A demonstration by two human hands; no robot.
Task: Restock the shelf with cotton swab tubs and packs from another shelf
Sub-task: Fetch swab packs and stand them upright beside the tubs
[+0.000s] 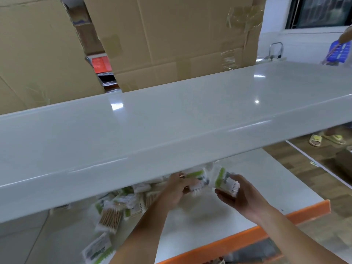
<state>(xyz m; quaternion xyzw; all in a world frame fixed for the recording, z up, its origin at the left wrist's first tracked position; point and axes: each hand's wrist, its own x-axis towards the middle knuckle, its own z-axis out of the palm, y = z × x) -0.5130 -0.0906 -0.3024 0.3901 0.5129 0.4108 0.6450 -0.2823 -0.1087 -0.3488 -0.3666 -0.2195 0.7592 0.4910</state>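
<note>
My right hand [241, 197] pinches a cotton swab pack [225, 182], its long axis running up and away from the fingertips, green stripe toward the far end, swab tips by the thumb. My left hand [178, 189] curls round a second pack [198, 181] angled off rightward; its far end is cut off by the upper shelf [171, 121], and motion blur smears the print. Left of those fingers, loose packs [114, 210] lie heaped on the lower shelf [247, 221], partly hidden under that upper board. Beyond the fingertips stand cardboard boxes [171, 35]; far right, yellow sandals [323, 139]
</note>
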